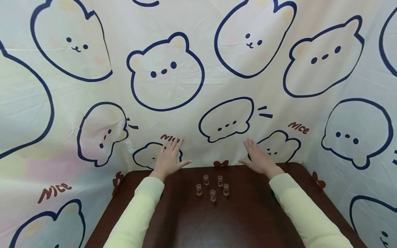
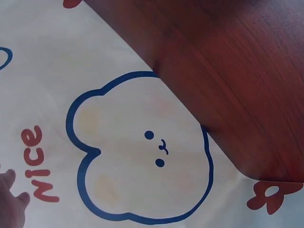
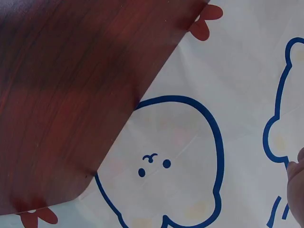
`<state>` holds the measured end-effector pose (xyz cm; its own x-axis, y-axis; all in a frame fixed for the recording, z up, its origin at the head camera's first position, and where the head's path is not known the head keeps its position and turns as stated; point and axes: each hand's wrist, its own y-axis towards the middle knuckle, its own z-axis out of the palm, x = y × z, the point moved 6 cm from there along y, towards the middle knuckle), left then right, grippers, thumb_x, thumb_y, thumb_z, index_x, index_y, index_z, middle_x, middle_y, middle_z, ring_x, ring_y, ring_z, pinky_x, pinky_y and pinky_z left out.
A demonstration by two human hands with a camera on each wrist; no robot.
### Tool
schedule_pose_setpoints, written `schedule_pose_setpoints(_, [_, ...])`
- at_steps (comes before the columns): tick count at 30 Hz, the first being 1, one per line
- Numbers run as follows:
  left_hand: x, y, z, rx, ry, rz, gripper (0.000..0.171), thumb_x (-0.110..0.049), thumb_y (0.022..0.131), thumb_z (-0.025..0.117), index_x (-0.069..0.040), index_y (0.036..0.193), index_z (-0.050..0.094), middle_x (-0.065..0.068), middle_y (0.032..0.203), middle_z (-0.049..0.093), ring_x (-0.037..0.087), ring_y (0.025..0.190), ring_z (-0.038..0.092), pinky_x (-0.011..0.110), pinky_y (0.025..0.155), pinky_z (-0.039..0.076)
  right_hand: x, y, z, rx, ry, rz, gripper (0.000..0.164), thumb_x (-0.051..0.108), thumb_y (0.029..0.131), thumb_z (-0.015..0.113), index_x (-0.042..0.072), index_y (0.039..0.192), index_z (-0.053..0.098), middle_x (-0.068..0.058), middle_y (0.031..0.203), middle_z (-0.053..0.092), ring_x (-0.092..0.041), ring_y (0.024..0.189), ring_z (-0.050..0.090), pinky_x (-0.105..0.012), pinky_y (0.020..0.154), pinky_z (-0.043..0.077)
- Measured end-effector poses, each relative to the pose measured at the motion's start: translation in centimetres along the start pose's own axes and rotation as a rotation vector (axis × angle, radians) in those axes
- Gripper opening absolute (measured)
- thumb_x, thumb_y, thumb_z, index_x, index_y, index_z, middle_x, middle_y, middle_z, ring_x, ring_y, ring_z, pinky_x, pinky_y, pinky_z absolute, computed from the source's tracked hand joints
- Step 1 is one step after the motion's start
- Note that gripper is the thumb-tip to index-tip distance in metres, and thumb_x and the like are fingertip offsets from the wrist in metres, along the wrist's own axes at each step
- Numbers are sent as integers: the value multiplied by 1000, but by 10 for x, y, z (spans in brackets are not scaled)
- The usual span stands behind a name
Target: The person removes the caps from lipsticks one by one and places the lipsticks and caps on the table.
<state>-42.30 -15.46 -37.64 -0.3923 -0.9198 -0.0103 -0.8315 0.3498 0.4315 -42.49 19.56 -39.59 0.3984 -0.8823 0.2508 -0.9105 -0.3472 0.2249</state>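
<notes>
Sleeves (image 1: pixel 133 213): pale yellow, one along each side of the cups.
Tabletop (image 1: pixel 245 220): dark wood grain, glossy, rounded far corners.
Front cup (image 1: pixel 212 196): small, clear, upright, nearest of five in a loose ring.
Side pair: left cup (image 1: pixel 199 189) and right cup (image 1: pixel 226 189), both upright, apart from the front one.
Rear pair: rear left cup (image 1: pixel 206 179) and rear right cup (image 1: pixel 220 181), upright, near each other, not touching.
Handling: judged light, stiff and slick; easily tipped, perhaps brittle if glass. Best hold likely a gentle thumb-and-finger pinch on the side wall, below the rim.
Contents: cannot tell; walls too small and clear to show any liquid.
Left hand (image 1: pixel 170 160): raised near the far edge, fingers extended, thumb spread inward, holding nothing.
Right hand (image 1: pixel 260 160): likewise, well apart from the left, holding nothing.
Cloth (image 1: pixel 164 89): pale backdrop, cartoon animal heads, red "Nice" lettering.
</notes>
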Motion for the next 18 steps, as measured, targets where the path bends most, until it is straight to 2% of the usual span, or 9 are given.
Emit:
schedule_pose_setpoints(8, [-4,-12,8,22,-72,-22,93,-66,84,59,-12,154,28,17,154,31,34,139,32,58,110,22,2,-5,15,1,47,-5,81,53,96,53,1,152,25,-19,157,22,-38,144,18,-56,110,21])
schedule_pose_setpoints(14, [-8,-25,15,37,-115,-28,93,-72,84,52,-12,152,33,16,151,38,40,133,40,59,106,28,2,-9,28,18,84,6,81,55,96,51,1,152,27,-20,155,26,-38,142,24,-54,110,23])
schedule_pose_setpoints(18, [-11,-34,20,35,-139,-18,90,-72,84,53,-12,149,39,16,146,44,41,128,45,60,102,34,5,-14,34,23,116,2,78,54,97,49,0,150,31,-22,153,31,-39,139,29,-55,109,26])
